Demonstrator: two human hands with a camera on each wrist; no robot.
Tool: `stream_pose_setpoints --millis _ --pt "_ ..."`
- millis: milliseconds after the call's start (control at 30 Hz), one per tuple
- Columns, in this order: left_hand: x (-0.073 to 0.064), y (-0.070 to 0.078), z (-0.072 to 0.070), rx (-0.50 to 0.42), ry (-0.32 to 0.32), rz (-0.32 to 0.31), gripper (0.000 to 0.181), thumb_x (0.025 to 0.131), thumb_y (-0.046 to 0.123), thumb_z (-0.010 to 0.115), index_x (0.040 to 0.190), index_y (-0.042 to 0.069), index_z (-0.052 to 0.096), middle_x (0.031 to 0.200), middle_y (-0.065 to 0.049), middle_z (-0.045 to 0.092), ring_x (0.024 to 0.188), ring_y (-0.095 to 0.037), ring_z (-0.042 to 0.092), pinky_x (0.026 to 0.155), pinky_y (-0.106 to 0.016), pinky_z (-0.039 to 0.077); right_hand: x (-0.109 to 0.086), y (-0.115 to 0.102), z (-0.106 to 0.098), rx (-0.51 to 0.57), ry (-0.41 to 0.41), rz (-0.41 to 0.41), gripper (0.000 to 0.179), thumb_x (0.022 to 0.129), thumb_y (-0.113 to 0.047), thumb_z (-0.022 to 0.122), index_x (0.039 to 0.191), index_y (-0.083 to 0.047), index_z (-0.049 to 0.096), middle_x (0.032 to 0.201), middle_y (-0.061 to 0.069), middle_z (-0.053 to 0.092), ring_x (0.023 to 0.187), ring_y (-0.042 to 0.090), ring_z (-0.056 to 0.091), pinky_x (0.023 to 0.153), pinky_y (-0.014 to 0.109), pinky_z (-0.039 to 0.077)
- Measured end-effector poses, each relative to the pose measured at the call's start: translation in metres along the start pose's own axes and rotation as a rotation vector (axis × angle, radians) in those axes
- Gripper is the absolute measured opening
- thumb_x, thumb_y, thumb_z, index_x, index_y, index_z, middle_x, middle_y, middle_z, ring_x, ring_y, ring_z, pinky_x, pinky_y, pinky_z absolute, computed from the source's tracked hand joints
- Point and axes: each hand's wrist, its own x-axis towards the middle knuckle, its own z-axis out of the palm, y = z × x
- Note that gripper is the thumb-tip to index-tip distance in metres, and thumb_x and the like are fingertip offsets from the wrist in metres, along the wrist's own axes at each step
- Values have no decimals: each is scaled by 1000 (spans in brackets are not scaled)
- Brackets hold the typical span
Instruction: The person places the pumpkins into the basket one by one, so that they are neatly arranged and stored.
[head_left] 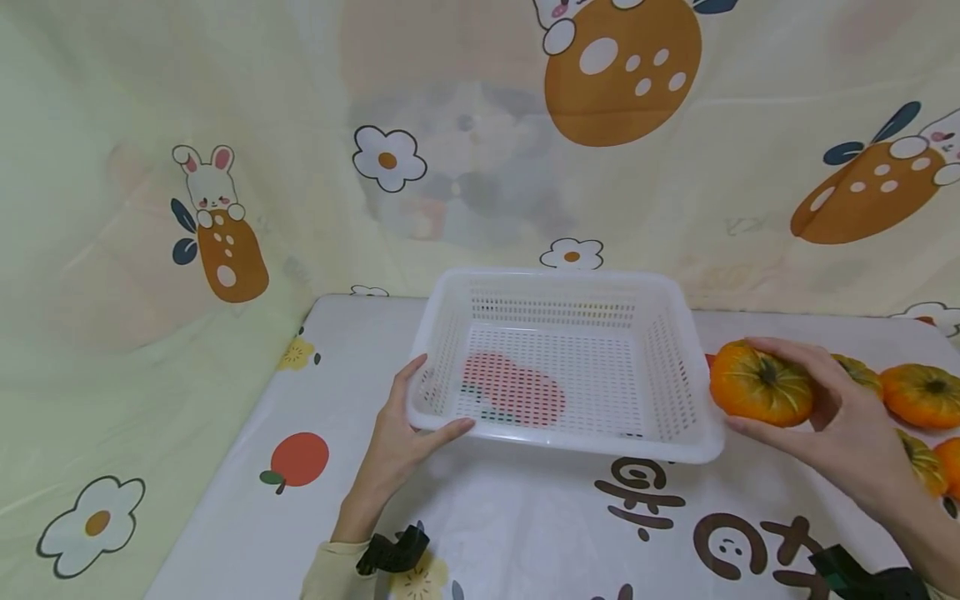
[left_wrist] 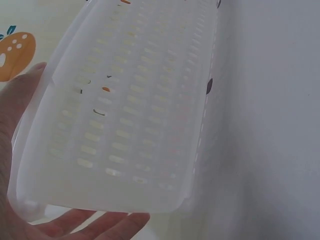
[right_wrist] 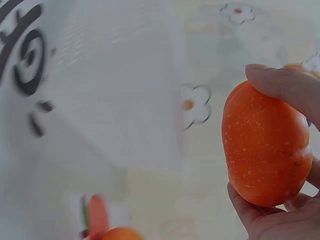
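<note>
A white plastic basket [head_left: 570, 442] with slotted walls sits in the middle of the head view, its open top tipped toward me. My left hand [head_left: 401, 446] grips its left front corner, thumb over the rim; the left wrist view shows fingers under the basket's end wall [left_wrist: 100, 192]. Just off the right side of the basket, my right hand [head_left: 851, 421] holds a small orange-and-yellow pumpkin [head_left: 759, 385] between thumb and fingers. In the right wrist view the smooth orange underside of this pumpkin [right_wrist: 265, 145] shows, apart from the blurred basket.
Several more small pumpkins [head_left: 924, 396] lie at the right side of the table, partly behind my right hand. A white printed cloth [head_left: 517, 517] covers the table. Patterned curtains [head_left: 465, 200] hang behind it and at the left.
</note>
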Motion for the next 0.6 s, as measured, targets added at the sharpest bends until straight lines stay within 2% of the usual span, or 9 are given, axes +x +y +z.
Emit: stream_pose_setpoints --millis 267,467,600 --pt "0 1 0 -1 -3 3 104 80 27 93 162 19 30 152 -13 54 126 -33 58 103 -55 45 32 -42 0 22 -73 -82 92 77 7 89 156 -19 50 149 -10 47 126 -1 42 93 0 37" --pt "0 1 0 -17 -10 1 104 80 26 93 162 18 30 151 -13 55 124 -33 59 103 -55 46 52 -58 15 50 -140 -205 88 72 8 91 150 -13 56 144 -17 51 124 -1 47 94 2 39" --pt "0 1 -1 -15 -9 1 104 80 27 93 162 18 30 150 -14 55 124 -33 59 102 -54 47 63 -66 27 82 -193 -267 86 72 8 91 148 -11 57 144 -12 51 123 2 49 95 4 41"
